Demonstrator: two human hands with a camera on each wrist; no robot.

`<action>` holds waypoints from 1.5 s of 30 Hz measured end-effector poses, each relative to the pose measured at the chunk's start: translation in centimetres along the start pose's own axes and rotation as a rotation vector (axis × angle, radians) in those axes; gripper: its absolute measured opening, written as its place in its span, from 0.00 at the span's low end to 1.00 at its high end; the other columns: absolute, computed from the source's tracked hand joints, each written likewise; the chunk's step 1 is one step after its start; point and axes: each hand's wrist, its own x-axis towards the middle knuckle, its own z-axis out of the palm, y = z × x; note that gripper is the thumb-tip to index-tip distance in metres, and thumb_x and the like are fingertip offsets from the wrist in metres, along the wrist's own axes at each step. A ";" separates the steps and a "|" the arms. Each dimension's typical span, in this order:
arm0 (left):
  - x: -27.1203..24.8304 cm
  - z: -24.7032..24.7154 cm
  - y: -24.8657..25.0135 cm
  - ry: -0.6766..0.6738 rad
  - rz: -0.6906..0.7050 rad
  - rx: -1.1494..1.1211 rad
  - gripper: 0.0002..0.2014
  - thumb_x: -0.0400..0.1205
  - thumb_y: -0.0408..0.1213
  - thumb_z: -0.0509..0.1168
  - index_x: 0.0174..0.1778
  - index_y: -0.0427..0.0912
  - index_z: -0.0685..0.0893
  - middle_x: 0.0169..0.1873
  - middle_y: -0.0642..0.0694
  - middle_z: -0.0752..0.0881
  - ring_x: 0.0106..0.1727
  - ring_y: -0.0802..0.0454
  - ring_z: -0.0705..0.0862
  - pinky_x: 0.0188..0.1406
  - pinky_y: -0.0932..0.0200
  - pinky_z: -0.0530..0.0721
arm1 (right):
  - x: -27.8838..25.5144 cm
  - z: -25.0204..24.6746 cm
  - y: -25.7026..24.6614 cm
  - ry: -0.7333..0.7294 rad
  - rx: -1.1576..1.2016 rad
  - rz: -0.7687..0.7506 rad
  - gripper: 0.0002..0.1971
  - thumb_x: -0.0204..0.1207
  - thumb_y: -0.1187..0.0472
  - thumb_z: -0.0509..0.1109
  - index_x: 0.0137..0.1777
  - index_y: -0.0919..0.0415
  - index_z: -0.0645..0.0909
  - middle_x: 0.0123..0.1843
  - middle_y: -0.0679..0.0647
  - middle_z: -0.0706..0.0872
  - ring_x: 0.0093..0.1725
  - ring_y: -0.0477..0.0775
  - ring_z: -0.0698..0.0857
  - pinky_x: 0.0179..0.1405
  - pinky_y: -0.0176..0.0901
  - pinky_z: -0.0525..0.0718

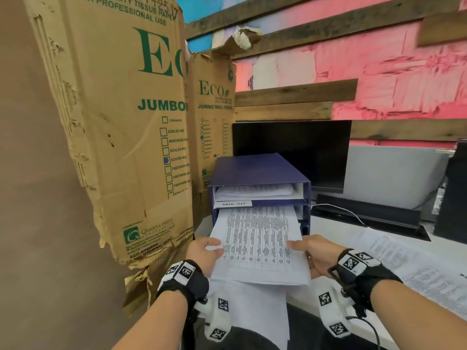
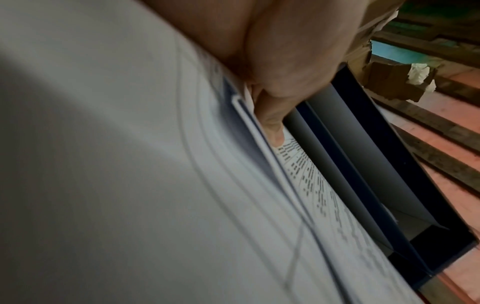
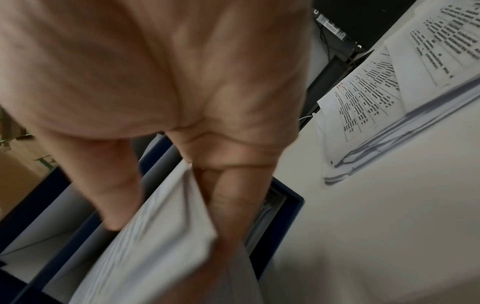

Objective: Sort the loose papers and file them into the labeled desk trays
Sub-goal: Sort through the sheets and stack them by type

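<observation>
Item: sheaf of printed papers (image 1: 257,245), tabulated text face up. Location: between the two grips, its far end already inside the lower slot of the blue desk trays (image 1: 260,188), its near end projecting toward the person and sagging slightly.

Left grip (image 1: 204,253): grasping the sheaf's left edge, thumb on top, fingers beneath. The left wrist view shows a fingertip (image 2: 272,131) pressed along the stacked edges, judged to keep the sheets squared.

Right grip (image 1: 316,253): grasping the right edge likewise; the right wrist view shows the thumb over and fingers (image 3: 233,195) under the stack. Holding both sides probably stops the sheaf from bowing or fanning as it enters the narrow slot.

Ahead of the grips: upper tray holding a stack of filed sheets (image 1: 255,192); a handwritten label (image 1: 233,204) on the divider above the slot in use, wording not legible with certainty.

Right of the right grip: further loose papers (image 1: 409,269) spread on the counter (image 1: 328,231), apparently unsorted.

Below the grips: more white sheets (image 1: 252,306) at the counter's near edge.

Left of the left grip: cardboard cartons (image 1: 121,127), upright.

Beyond the trays: a dark monitor (image 1: 290,147).
</observation>
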 end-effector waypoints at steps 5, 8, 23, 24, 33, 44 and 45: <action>0.1 1.0 0.6 -0.008 0.003 -0.097 0.05 0.82 0.37 0.66 0.42 0.43 0.86 0.30 0.44 0.80 0.25 0.51 0.72 0.26 0.65 0.71 | 1.0 -0.4 0.2 0.118 -0.061 -0.070 0.11 0.76 0.66 0.71 0.58 0.63 0.81 0.53 0.65 0.87 0.39 0.60 0.87 0.27 0.45 0.83; 0.4 0.6 0.4 -0.025 -0.018 -0.112 0.08 0.85 0.31 0.60 0.44 0.42 0.84 0.34 0.43 0.78 0.28 0.52 0.71 0.27 0.64 0.71 | 1.6 0.4 -0.9 0.238 -0.005 -0.119 0.06 0.77 0.67 0.69 0.53 0.64 0.82 0.44 0.63 0.88 0.26 0.53 0.84 0.22 0.40 0.81; 2.1 0.2 -0.4 0.012 -0.053 -0.068 0.05 0.81 0.30 0.65 0.41 0.43 0.78 0.39 0.40 0.83 0.36 0.47 0.79 0.35 0.58 0.78 | 2.5 0.8 -2.1 0.208 0.233 -0.008 0.19 0.78 0.69 0.68 0.67 0.74 0.73 0.42 0.63 0.86 0.25 0.51 0.83 0.20 0.38 0.83; 2.2 0.3 -0.5 0.008 -0.071 -0.069 0.04 0.81 0.31 0.66 0.43 0.43 0.78 0.41 0.40 0.84 0.37 0.46 0.81 0.36 0.57 0.80 | 2.7 0.8 -2.1 0.235 0.268 -0.025 0.22 0.78 0.71 0.68 0.71 0.74 0.69 0.44 0.63 0.86 0.28 0.52 0.84 0.20 0.38 0.84; 2.4 -0.3 -1.0 -0.146 -0.076 -0.042 0.07 0.83 0.28 0.62 0.47 0.39 0.86 0.40 0.40 0.90 0.39 0.43 0.88 0.44 0.50 0.88 | 5.3 3.1 -4.3 0.215 0.472 -0.201 0.14 0.82 0.77 0.57 0.66 0.78 0.66 0.45 0.66 0.82 0.59 0.68 0.85 0.54 0.53 0.87; 1.4 -1.5 -1.7 -0.200 -0.087 0.038 0.13 0.82 0.25 0.61 0.35 0.42 0.83 0.31 0.45 0.86 0.33 0.49 0.83 0.38 0.57 0.82 | 5.4 3.8 -4.6 0.180 0.241 -0.139 0.19 0.80 0.71 0.65 0.71 0.68 0.70 0.61 0.61 0.84 0.33 0.59 0.87 0.26 0.48 0.87; 1.3 -1.8 -1.8 -0.200 -0.082 0.056 0.13 0.82 0.24 0.61 0.34 0.42 0.82 0.31 0.45 0.86 0.33 0.50 0.83 0.39 0.56 0.82 | 5.2 3.6 -4.6 0.193 0.195 -0.135 0.18 0.80 0.71 0.64 0.70 0.68 0.71 0.57 0.61 0.85 0.30 0.57 0.84 0.24 0.47 0.86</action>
